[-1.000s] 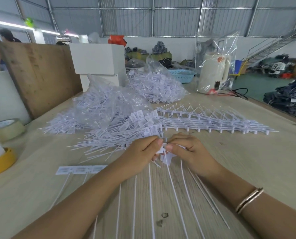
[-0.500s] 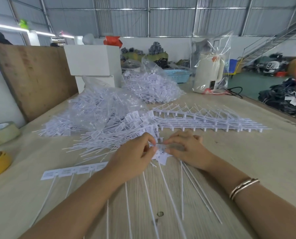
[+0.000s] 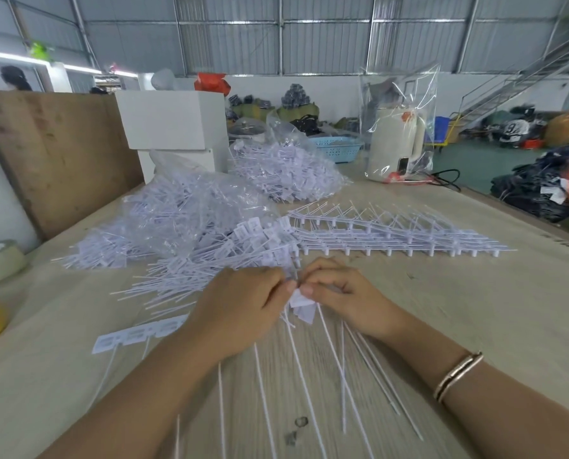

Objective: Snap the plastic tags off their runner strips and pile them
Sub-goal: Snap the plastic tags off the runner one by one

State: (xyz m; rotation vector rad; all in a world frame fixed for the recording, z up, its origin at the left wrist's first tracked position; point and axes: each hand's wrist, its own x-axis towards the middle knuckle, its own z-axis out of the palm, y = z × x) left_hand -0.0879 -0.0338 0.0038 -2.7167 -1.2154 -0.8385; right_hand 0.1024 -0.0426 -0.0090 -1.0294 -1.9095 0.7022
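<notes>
Both hands met at table centre: left hand (image 3: 243, 306) and right hand (image 3: 339, 293) each pinched the flag heads of a bunch of white plastic tags (image 3: 301, 303) between thumb and fingertips, fingers curled. To do the snap well, probably keep the grips close together at the joint and twist sharply, not pull. Tag tails ran long-axis toward the camera, fanning out, heads pointing away. The loose tag pile (image 3: 217, 263) sat just beyond, with the runner strips (image 3: 376, 236) at its right.

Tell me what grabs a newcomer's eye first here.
Both hands meet mid-table, left hand and right hand pinching a white tag strip. Behind them spreads a heap of loose tags, with stacked runner strips to its right.
</notes>
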